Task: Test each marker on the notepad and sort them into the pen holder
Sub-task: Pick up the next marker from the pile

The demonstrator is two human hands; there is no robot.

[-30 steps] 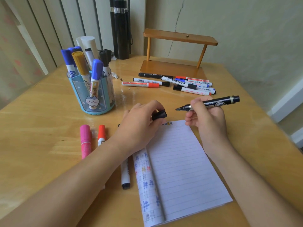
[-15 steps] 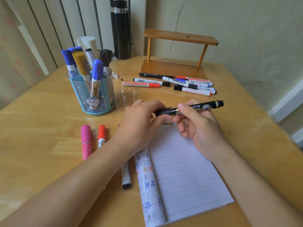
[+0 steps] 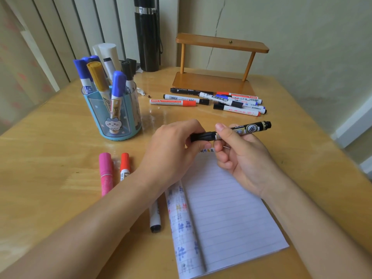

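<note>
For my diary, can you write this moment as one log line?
left hand: grips cap | right hand: holds black marker | where: near notepad's far edge

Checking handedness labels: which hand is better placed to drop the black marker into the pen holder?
Probably left: the left hand grips the black marker at its cap end and is nearer the pen holder; the right hand is farther.

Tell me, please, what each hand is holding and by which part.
Both hold one black marker: the left hand pinches its cap end, and the right hand grips mid-barrel.
</note>
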